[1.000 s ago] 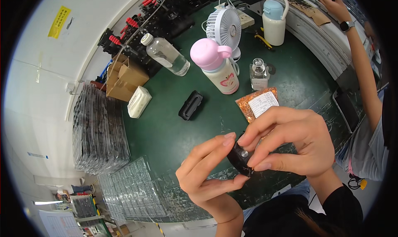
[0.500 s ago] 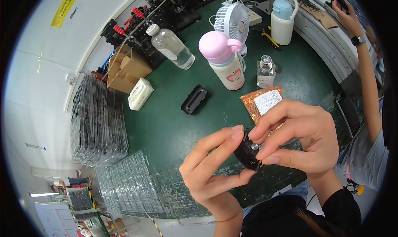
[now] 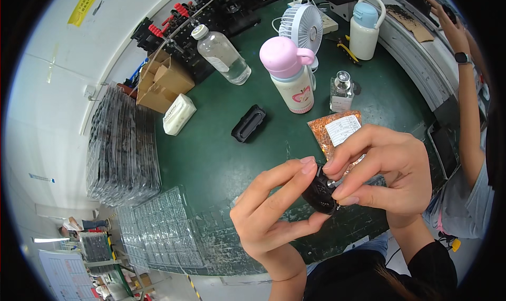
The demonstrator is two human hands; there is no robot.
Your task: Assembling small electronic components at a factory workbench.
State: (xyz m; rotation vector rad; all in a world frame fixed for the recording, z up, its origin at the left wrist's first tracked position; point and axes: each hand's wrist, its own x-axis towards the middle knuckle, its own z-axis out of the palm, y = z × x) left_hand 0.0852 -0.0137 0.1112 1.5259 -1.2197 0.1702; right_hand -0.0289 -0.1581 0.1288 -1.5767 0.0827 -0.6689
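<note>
Above the near edge of the bench I hold a rounded black plastic part [image 3: 318, 195]. My left hand [image 3: 266, 209] is closed on its left side, fingertips at the upper end and thumb at the lower end. My right hand [image 3: 395, 172] is closed at its right side, with fingertips on the edge. A small shiny silver piece [image 3: 331, 183] shows on the part beside my right fingertips; whether it is fixed there I cannot tell. Just beyond my right hand lies a clear bag of small copper-coloured pieces [image 3: 320, 130] with a white label. A black elongated tray-like piece [image 3: 249, 124] lies farther left.
On the green bench [image 3: 211, 164] stand a pink-capped bottle [image 3: 295, 93], a fan [image 3: 303, 30], a small glass bottle [image 3: 341, 93], a clear bottle [image 3: 224, 58] and a white flask [image 3: 365, 35]. Stacked plastic trays [image 3: 121, 148] rise at left. Another person's arm [image 3: 470, 111] is at right.
The black part has turned slightly in my fingers and moved a little right with both hands. My hold looks the same. The whole view has shifted slightly.
</note>
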